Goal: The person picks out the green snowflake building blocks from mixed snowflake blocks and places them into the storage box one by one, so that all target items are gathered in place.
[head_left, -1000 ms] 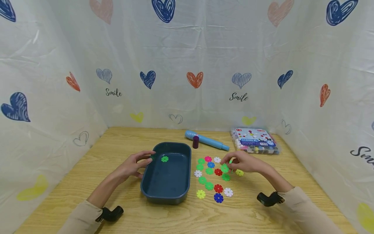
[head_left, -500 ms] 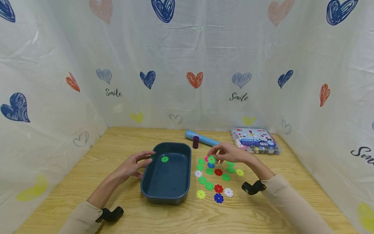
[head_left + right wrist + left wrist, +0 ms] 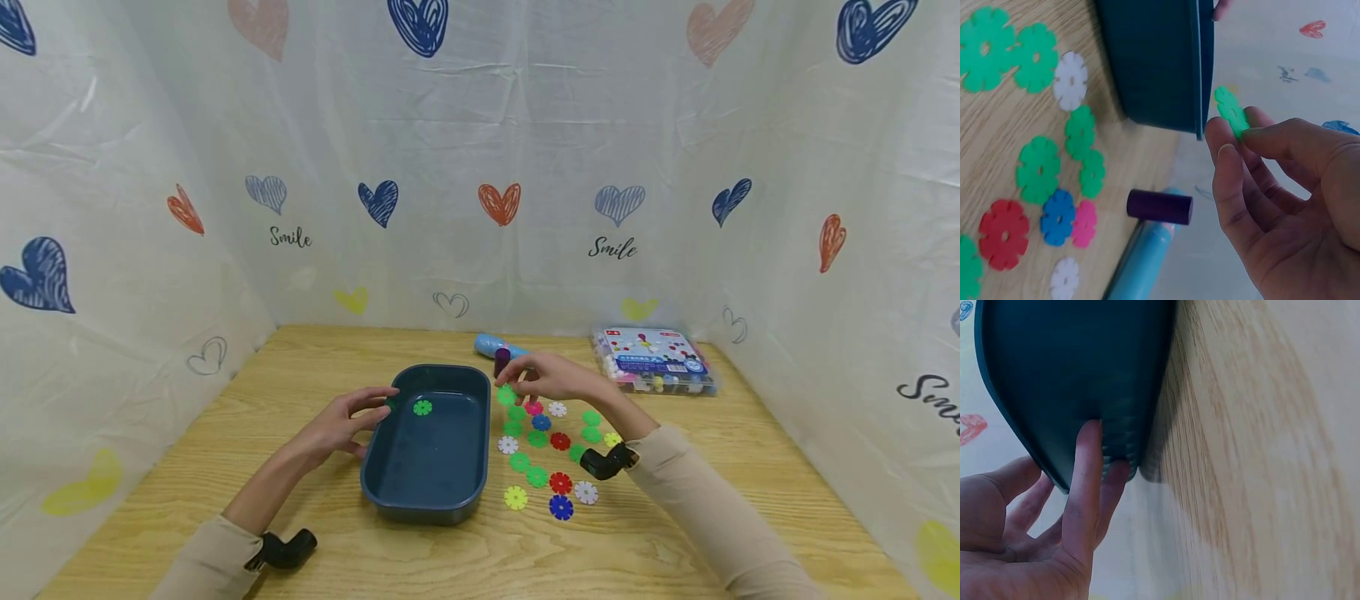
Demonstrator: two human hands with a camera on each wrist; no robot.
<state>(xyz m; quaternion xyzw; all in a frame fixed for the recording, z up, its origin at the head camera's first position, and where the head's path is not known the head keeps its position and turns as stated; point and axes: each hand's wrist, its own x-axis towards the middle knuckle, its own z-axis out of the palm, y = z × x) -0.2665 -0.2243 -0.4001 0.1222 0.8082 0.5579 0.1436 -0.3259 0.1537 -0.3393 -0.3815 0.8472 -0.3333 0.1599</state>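
My right hand [image 3: 551, 377] pinches a green notched plastic disc [image 3: 1230, 111] between thumb and fingers, held above the table beside the right rim of a dark blue rectangular tub [image 3: 426, 512]. On the tub's floor lies another green notched disc [image 3: 423, 407]. With fingers loosely extended, my left hand [image 3: 352, 423] rests against the tub's left side; in the left wrist view its fingertips [image 3: 1090, 434] touch the outer wall. To the right of the tub several notched discs lie flat, among them a red disc [image 3: 560, 442], a white disc [image 3: 587, 492] and a dark blue disc [image 3: 561, 507].
Behind the discs stands a small dark purple cylinder [image 3: 1161, 207], beside a light blue tube [image 3: 1142, 262] lying on the wooden table [image 3: 315, 367]. A clear plastic case [image 3: 656, 358] with a printed label sits at the back right. Heart-patterned curtains enclose the table.
My right hand has carried the green disc leftward from the right of the scattered discs to the tub's right rim. The left hand and the tub have stayed in place.
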